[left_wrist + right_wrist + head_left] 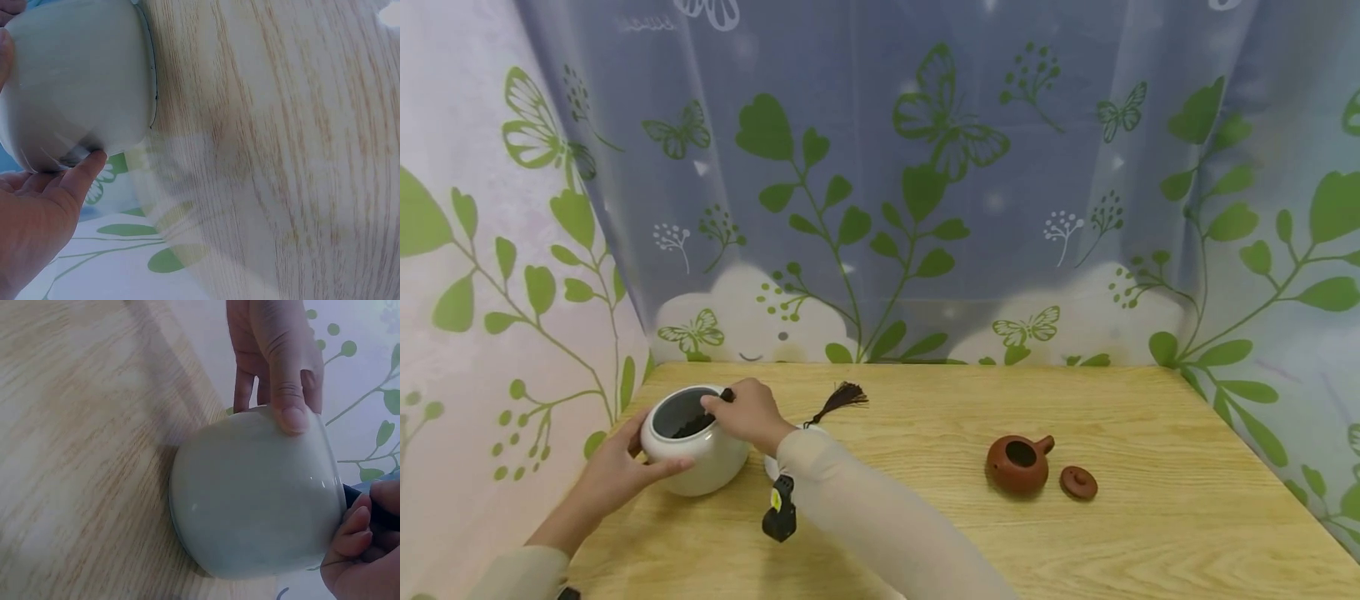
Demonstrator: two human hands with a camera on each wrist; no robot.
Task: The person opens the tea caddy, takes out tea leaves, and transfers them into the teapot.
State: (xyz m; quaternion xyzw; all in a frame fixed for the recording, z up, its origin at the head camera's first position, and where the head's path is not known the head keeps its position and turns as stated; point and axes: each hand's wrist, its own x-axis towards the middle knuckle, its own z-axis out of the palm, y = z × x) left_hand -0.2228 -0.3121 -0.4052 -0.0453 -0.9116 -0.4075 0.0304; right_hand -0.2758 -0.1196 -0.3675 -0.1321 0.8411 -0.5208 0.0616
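Note:
A white ceramic jar stands at the left of the table, its wide mouth uncovered. Dark loose pieces, like tea leaves, show inside. My left hand grips the jar's left side, thumb across the front and fingers round the far side. Over the right of the rim, my right hand pinches a slim black tool that reaches into the mouth. The tool's inner end is hidden by the jar wall in the right wrist view.
Partly behind the right wrist lies a white lid-like piece with a dark tassel. Farther right are a reddish-brown clay teapot, uncovered, and its small lid. A patterned curtain hangs along the back edge of the wooden table.

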